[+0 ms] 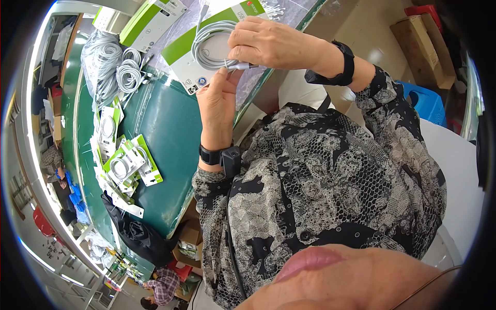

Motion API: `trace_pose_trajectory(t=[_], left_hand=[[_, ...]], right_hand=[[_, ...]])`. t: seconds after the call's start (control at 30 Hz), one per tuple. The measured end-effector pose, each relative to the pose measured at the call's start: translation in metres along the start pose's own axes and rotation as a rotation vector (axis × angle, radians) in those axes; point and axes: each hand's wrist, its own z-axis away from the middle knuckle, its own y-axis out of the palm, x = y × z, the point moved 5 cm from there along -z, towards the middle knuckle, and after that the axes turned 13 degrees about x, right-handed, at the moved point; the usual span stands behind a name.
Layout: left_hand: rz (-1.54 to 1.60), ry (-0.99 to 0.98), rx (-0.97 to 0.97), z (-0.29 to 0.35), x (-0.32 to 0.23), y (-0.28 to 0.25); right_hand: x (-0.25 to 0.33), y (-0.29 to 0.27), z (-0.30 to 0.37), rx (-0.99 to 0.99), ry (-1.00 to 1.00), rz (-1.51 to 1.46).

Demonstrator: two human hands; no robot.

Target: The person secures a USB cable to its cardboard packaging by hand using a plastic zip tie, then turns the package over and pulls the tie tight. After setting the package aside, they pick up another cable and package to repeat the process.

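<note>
A coiled light-grey cable [198, 52] lies over a green and white packaging card [184, 71] near the table edge. My right hand [271, 44] is closed over the coil's right side, its fingers curled at the cable. Just below, my left hand [217, 101] pinches at the coil's lower edge, thumb and fingertips beside a cable plug [242, 66]. Whether a tie sits between those fingertips, I cannot make out. One cable end [203, 11] sticks up past the top of the coil.
Loose coiled cables [129, 72] lie beside a clear plastic bag of cables [101, 62]. Packed cable cards [124, 163] are heaped on the green table [160, 113]. A stack of cards [152, 23] stands further off. A cardboard box [421, 49] and blue stool [423, 103] are at right.
</note>
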Motion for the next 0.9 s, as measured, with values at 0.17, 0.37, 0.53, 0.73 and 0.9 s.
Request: trace_pose_trajectory(t=[0.17,0.37,0.53,0.73,0.9], left_hand=[[0.139,-0.090,0.031,-0.001,-0.001,-0.003],[0.036,-0.124,-0.008,-0.002,0.001,-0.008],[-0.037,-0.040,0.013,-0.003,-0.001,-0.002],[-0.064,0.011,0.013,-0.004,0.003,-0.003],[-0.015,0.007,0.022,-0.002,0.001,0.001]], right_hand=[[0.004,0.000,-0.002,0.044,-0.050,0.071],[0.004,0.000,0.001,0.043,-0.072,0.063],[0.005,0.001,0.003,0.051,-0.016,0.048],[0.001,-0.006,0.000,0.073,0.095,-0.100],[0.003,-0.005,0.001,0.044,0.111,-0.100]])
